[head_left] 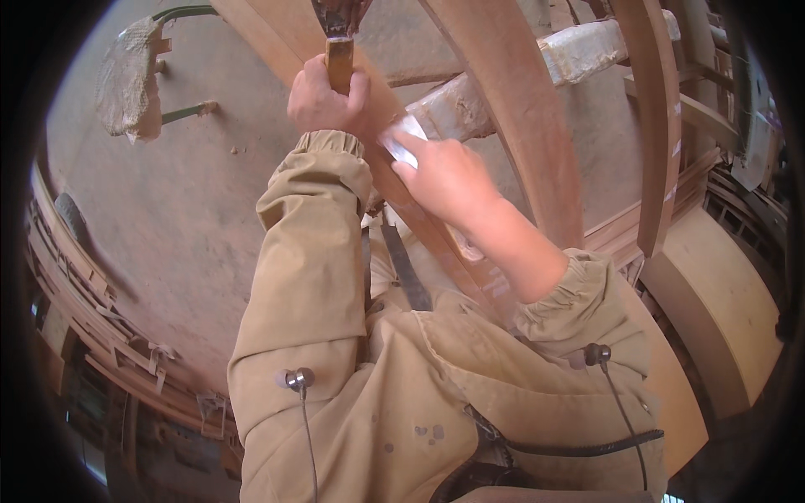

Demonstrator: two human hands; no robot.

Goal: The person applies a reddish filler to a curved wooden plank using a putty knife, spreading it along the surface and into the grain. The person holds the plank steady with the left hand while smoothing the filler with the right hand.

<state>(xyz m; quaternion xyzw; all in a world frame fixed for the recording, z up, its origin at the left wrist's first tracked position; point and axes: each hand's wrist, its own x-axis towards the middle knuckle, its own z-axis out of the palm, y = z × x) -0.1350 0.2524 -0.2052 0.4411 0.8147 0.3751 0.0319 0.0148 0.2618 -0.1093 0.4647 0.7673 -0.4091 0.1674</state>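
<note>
My left hand (329,102) is closed round the wooden handle of a putty knife (339,63). Its broad dark blade points away from me and carries a brown lump at the top edge of the view. My right hand (449,178) pinches a thin, whitish flat piece (406,139), slightly blurred, against a long brown wooden board (386,105). This board runs diagonally from the far left towards my body, beneath both hands. Whether the flat piece is a scraper or folded sheet I cannot tell.
Curved wooden boards (524,109) stand to the right, above a plastic-wrapped beam (583,52). A wrapped pad on a green metal frame (130,80) is at the far left. Stacked wooden strips (75,239) line the left; a curved panel (713,310) leans at the right.
</note>
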